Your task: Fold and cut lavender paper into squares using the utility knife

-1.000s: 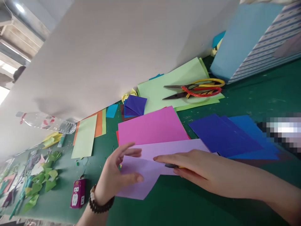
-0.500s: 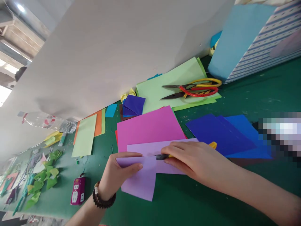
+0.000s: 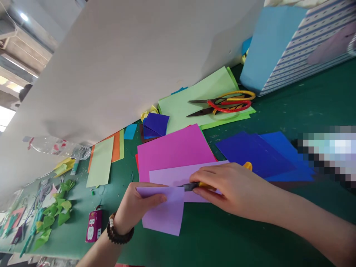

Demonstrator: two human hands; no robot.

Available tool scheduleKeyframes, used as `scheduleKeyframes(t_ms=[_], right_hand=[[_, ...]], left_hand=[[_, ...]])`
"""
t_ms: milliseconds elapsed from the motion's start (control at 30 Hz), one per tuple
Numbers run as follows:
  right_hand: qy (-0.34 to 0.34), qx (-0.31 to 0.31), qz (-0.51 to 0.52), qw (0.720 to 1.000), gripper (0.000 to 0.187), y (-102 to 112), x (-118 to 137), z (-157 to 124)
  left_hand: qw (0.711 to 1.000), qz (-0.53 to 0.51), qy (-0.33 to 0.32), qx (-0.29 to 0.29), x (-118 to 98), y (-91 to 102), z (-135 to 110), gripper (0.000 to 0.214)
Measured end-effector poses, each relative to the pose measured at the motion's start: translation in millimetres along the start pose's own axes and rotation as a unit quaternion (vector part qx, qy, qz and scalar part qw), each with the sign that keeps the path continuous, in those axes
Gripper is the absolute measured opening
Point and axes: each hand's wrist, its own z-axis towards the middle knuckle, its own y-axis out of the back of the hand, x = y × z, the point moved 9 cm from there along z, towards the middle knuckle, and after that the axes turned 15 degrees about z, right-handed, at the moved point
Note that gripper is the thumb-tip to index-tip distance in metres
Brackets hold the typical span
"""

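Between my left thumb and fingers is a lavender sheet of paper, folded so that its front flap hangs down. My left hand is closed on its left part. My right hand wraps round a pair of yellow-handled scissors. Their dark blades point left and lie along the fold, partly hidden by the paper; how far they are apart cannot be made out. Behind the hands, the back part of the lavender sheet overlaps a magenta sheet.
Red-and-yellow-handled scissors lie on light green sheets. Blue sheets are at right, near a pixelated object. A striped box stands behind. At left are a plastic bottle, a purple packet and green paper scraps.
The whole view has shifted slightly. Both hands keep their hold on the paper and the scissors, with hardly any visible movement between them.
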Motion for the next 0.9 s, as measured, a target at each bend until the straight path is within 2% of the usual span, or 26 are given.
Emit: scheduleKeyframes(t_ms=[100,267,400,600,767,900], right_hand=[[-0.017,-0.022,0.005,1.000,0.015,0,-1,0],[-0.014,-0.058,-0.032,0.998,0.014,0,2,0],[0.041,-0.109,-0.088,0.989,0.017,3,9,-2],[0.146,-0.193,-0.144,0.960,0.021,10,25,-12],[0.188,-0.213,-0.135,0.949,0.018,12,33,-16],[0.196,-0.211,-0.129,0.949,0.013,11,37,-16]], left_hand=[[0.999,0.009,0.007,-0.037,1,5.4,0,0.032],[0.997,0.061,-0.032,-0.043,-14,4.1,-7,0.024],[0.989,0.111,-0.077,-0.060,-26,4.2,-15,0.025],[0.971,0.173,-0.127,-0.109,-43,7.0,-33,0.026],[0.961,0.197,-0.149,-0.127,-54,6.0,-43,0.022],[0.966,0.184,-0.121,-0.134,-46,7.7,-43,0.018]])
